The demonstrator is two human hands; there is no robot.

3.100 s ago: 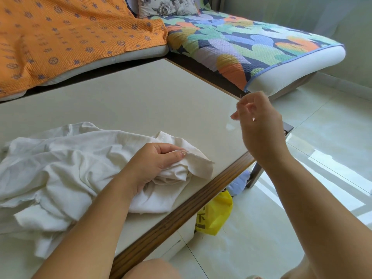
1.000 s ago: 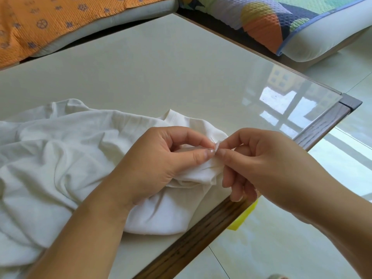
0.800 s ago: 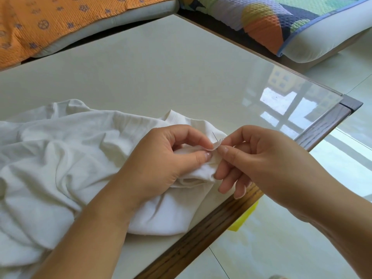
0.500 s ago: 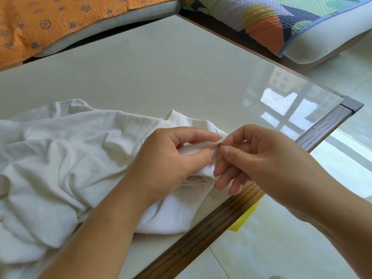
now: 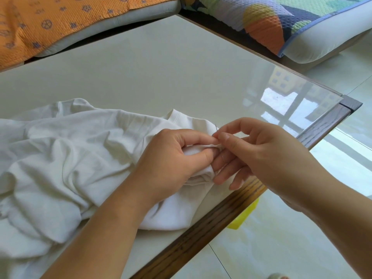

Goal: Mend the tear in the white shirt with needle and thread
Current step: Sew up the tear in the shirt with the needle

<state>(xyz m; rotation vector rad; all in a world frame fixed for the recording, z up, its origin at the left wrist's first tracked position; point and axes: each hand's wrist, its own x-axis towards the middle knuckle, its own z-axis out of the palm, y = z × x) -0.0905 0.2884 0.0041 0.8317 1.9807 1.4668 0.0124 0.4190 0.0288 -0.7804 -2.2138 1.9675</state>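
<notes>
Gripping a bunched fold of the white shirt is the left hand. The right hand pinches the needle against that fold

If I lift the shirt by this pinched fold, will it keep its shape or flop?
Probably flops: the shirt lies in soft crumpled folds. Likely light, since the left hand gathers it with a fingertip pinch. It may tug the needle the right hand pinches.

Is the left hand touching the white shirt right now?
Touching. Head view: the left hand pinches a fold of the white shirt between thumb and forefinger, beside the right hand holding the needle.
</notes>
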